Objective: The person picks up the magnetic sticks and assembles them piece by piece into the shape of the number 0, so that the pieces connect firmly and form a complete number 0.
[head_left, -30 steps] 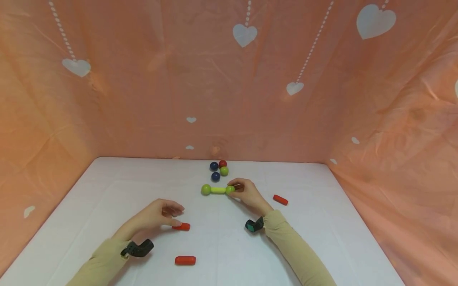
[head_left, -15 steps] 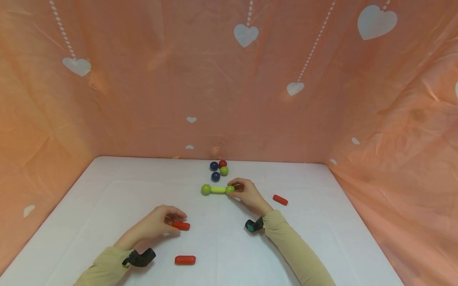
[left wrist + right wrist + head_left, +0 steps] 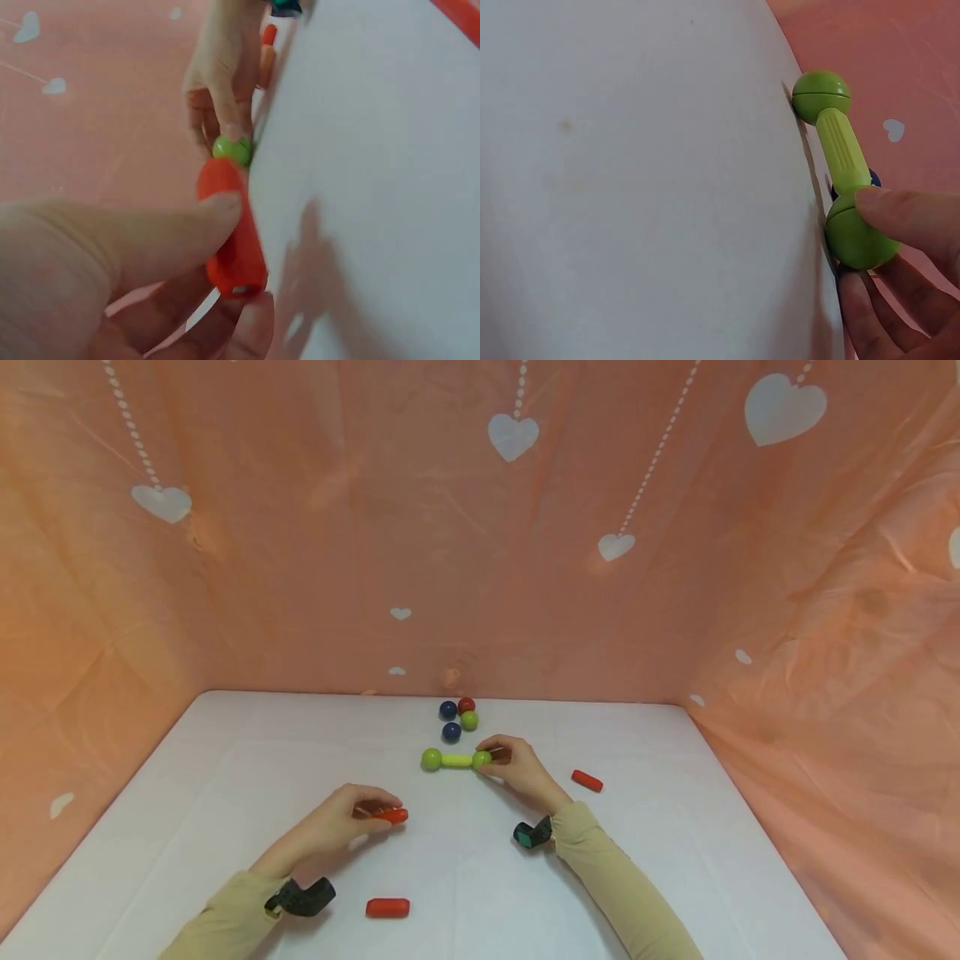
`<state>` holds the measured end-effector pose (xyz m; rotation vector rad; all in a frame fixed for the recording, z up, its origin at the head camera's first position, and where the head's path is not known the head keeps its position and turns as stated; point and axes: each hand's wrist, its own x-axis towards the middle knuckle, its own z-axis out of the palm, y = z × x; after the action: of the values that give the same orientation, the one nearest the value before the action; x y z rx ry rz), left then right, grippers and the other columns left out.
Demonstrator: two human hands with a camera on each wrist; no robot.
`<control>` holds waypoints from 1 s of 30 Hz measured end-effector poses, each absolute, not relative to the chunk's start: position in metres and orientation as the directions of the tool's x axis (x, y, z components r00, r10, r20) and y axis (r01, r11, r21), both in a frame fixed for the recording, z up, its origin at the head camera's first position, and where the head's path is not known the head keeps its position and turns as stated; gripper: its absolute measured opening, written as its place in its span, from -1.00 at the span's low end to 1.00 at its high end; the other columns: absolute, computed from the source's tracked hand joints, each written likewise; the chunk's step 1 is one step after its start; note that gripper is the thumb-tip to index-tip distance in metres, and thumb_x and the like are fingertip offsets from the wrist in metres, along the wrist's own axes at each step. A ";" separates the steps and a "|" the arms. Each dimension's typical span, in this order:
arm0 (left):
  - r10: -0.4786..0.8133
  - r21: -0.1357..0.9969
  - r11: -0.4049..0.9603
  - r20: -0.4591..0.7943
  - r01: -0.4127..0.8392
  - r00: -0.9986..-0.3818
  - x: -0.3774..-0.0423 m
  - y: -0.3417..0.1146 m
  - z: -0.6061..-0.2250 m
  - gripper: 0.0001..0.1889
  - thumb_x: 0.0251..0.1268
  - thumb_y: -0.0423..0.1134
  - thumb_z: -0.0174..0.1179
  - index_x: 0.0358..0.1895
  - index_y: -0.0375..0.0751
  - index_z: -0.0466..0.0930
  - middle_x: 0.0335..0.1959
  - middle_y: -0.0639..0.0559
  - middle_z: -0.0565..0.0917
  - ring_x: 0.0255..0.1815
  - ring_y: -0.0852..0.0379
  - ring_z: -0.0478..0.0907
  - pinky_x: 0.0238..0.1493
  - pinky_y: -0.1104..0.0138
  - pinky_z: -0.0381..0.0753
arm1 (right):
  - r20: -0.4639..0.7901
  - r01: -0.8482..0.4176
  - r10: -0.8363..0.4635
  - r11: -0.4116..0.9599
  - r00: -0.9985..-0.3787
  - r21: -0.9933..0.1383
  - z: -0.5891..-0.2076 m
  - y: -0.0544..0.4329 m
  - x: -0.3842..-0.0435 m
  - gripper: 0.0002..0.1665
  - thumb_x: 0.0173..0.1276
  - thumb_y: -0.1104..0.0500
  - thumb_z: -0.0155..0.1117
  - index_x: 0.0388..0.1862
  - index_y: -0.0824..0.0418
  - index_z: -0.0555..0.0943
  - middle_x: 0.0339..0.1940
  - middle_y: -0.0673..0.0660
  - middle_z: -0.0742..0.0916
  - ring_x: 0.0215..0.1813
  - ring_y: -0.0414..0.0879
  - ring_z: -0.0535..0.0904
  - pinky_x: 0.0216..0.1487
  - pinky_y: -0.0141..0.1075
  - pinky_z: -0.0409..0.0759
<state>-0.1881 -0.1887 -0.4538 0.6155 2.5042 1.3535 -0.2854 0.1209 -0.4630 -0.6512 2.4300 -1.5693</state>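
Between thumb and fingers, my left hand pinches a red rod, held just above the table. My right hand grips the near green ball of a dumbbell-shaped piece on the table. A ridged yellow-green rod joins that ball to a second green ball at the other end. In the left wrist view, the red rod partly covers the green piece, with the right hand beyond it.
Two blue balls, a red ball and a loose green ball cluster behind the green piece. One red rod lies near the front, another red rod to the right. A heart-patterned cloth hangs behind the white table.
My left hand has taken hold of the red rod, lifted it off the table and moved slightly right and away from me. My right hand stays on the green ball.
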 end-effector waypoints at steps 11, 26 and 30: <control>0.293 0.965 0.204 -0.223 -0.168 -0.930 -0.199 -0.164 -0.448 -0.53 0.33 -0.29 0.20 0.19 -0.54 0.39 -0.02 -0.23 0.59 -0.16 0.03 0.60 -0.08 0.21 0.63 | 0.081 -0.252 -0.441 0.345 -0.894 -0.904 -0.472 0.124 -0.293 -0.63 0.23 0.30 0.37 0.04 0.28 0.59 -0.03 0.12 0.64 -0.05 -0.03 0.60 0.03 -0.24 0.58; 0.185 0.935 0.124 -0.350 -0.331 -0.918 -0.219 -0.137 -0.461 -0.55 0.22 -0.29 0.31 0.10 -0.51 0.48 -0.09 -0.25 0.58 -0.20 -0.01 0.65 -0.11 0.22 0.64 | 0.078 -0.249 -0.438 0.348 -0.895 -0.904 -0.471 0.123 -0.292 -0.63 0.23 0.33 0.37 0.03 0.29 0.59 -0.03 0.11 0.64 -0.05 -0.04 0.59 0.03 -0.27 0.57; 0.171 0.936 0.112 -0.350 -0.335 -0.921 -0.224 -0.134 -0.464 -0.57 0.19 -0.28 0.33 0.06 -0.48 0.51 -0.10 -0.23 0.59 -0.21 0.01 0.65 -0.13 0.24 0.65 | 0.077 -0.244 -0.441 0.336 -0.894 -0.910 -0.470 0.123 -0.291 -0.63 0.23 0.33 0.36 0.03 0.28 0.59 -0.03 0.12 0.64 -0.05 -0.04 0.59 0.02 -0.25 0.58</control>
<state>-0.2239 -0.1337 -0.4640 -0.1592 2.0256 1.8657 -0.2910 0.1227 -0.4701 -0.6260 2.4119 -1.5928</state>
